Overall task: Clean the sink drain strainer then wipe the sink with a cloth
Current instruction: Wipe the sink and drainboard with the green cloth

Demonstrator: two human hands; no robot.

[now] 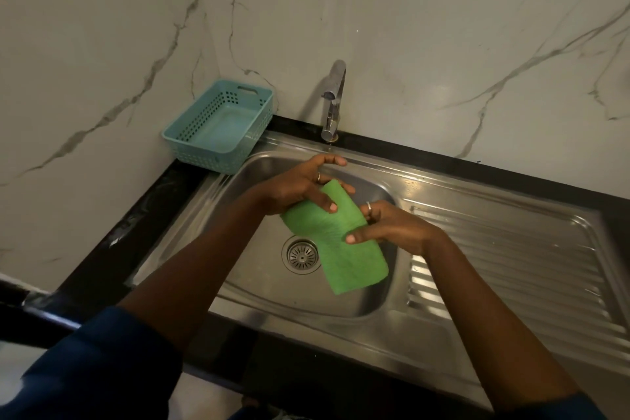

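Note:
A green cloth point(335, 232) hangs over the basin of the steel sink point(259, 283), held by both hands. My left hand point(296, 186) grips its upper left part, thumb on top. My right hand point(385, 225) pinches its right edge, thumb pressed on the cloth. The round metal drain strainer point(301, 255) sits in the drain at the basin's bottom, just left of the cloth's hanging end, which covers its right rim.
A chrome tap point(333, 102) stands behind the basin. An empty light-blue plastic basket point(218, 126) sits on the black counter at the back left corner. A ribbed steel drainboard point(511, 259) stretches to the right. Marble walls close in the back and left.

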